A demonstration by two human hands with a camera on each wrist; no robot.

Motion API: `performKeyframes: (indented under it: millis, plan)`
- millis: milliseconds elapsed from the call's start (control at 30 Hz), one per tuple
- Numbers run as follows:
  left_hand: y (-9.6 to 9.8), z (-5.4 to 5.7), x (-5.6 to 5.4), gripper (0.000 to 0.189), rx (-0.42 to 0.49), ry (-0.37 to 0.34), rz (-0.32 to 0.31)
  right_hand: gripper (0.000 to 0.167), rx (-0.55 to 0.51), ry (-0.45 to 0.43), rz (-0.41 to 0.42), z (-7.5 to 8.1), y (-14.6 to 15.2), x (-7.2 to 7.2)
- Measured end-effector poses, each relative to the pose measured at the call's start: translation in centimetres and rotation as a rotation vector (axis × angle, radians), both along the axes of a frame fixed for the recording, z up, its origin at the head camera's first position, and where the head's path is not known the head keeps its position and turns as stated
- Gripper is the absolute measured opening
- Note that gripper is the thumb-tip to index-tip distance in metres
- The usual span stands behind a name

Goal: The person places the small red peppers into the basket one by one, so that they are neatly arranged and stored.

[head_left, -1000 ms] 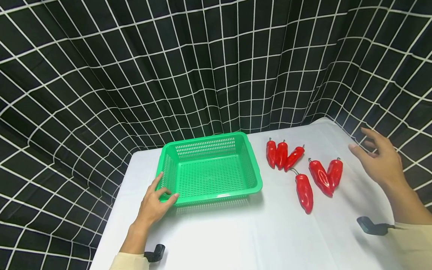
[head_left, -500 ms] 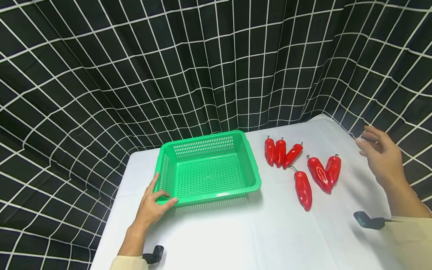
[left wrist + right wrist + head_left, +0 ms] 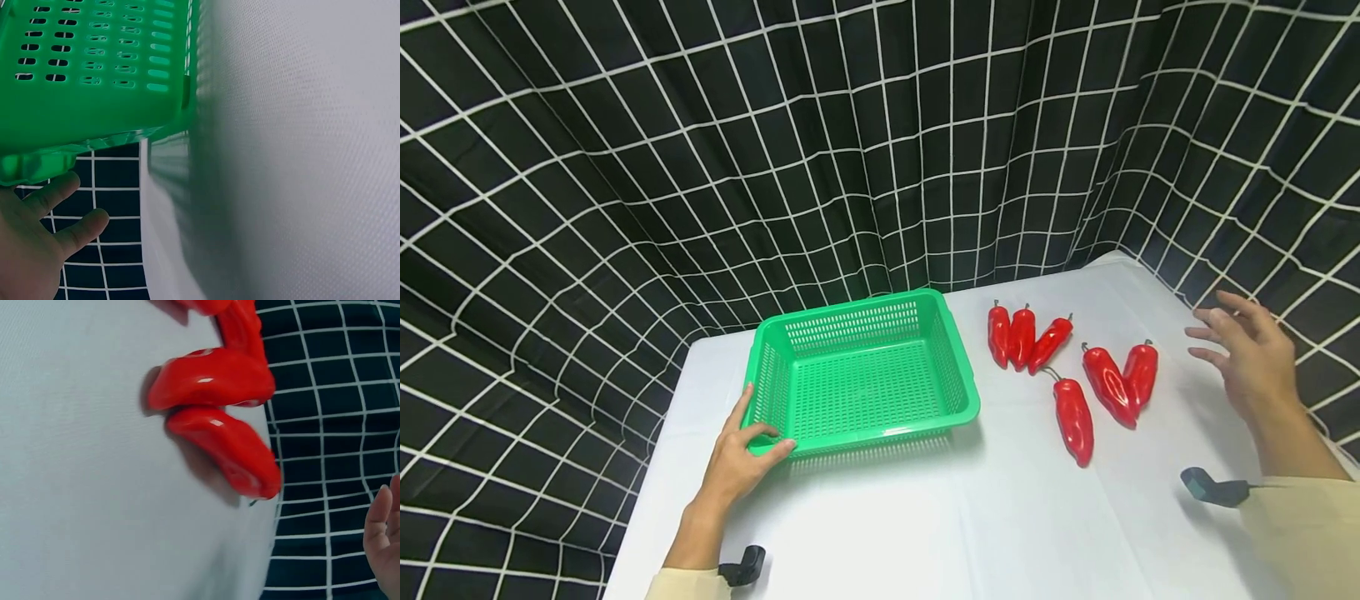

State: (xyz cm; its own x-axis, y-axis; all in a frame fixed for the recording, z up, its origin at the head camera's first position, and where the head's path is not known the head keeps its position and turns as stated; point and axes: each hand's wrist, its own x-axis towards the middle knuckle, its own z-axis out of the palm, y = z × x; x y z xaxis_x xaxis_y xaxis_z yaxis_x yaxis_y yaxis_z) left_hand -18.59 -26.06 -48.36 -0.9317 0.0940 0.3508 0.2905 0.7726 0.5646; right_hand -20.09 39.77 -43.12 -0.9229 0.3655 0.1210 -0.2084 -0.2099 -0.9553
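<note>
A green plastic basket (image 3: 872,392) with slotted walls stands on the left half of the white table, with nothing in it. My left hand (image 3: 739,462) grips its near left corner, thumb on the front rim and a finger bent over the edge. In the left wrist view, two fingers of the left hand (image 3: 37,240) stick out below the rim. My right hand (image 3: 1255,358) hovers over the table's right side, fingers loosely spread and holding nothing. Closest to it lie two touching red peppers (image 3: 1108,383), seen also as a red pepper (image 3: 228,450) in the right wrist view.
Three more red peppers (image 3: 1022,337) lie side by side right of the basket, and a single red pepper (image 3: 1075,423) lies nearer to me. Black curtain with a white grid (image 3: 880,150) hangs behind and at both sides of the white table (image 3: 880,525).
My right hand has drawn its thumb and fingers closer, then fanned the fingers out, staying over the right side. Left hand, basket and peppers keep their places; the head view has shifted slightly.
</note>
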Motion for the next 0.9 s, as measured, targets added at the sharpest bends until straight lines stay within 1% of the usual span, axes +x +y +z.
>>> performKeyframes:
  millis: [133,333,467,500,533,633,733,833,900]
  plan:
    - [-0.1,-0.1,0.1,0.029,-0.001,0.003,-0.004,0.058,-0.028,-0.008,0.023,-1.1,0.2,-0.1]
    - [0.0,0.0,0.1,0.028,-0.008,0.003,-0.008,0.059,-0.048,-0.031,0.014,-2.7,0.7,-0.4]
    - [0.1,0.1,0.1,0.028,-0.007,0.001,-0.007,0.067,0.008,-0.103,0.005,-3.7,0.9,-0.5]
    - [0.1,0.1,0.1,0.027,-0.006,0.000,-0.008,0.069,0.033,-0.133,0.001,-3.9,0.9,-0.6]
    - [0.1,0.1,0.1,0.027,-0.005,0.001,-0.010,0.071,0.082,-0.165,-0.005,-4.2,0.9,-0.6]
    - [0.1,0.1,0.2,0.026,-0.004,0.003,-0.011,0.069,0.207,-0.237,-0.022,-5.0,0.9,-0.8]
    - [0.1,0.1,0.2,0.027,-0.004,0.006,-0.013,0.066,0.381,-0.321,-0.050,-5.7,0.7,-1.0]
    - [0.2,0.1,0.3,0.028,-0.004,0.006,-0.011,0.070,0.492,-0.399,-0.067,-6.2,0.5,-1.1]
    - [0.2,0.1,0.3,0.029,-0.001,0.002,-0.012,0.073,0.550,-0.426,-0.071,-6.5,0.4,-1.1]
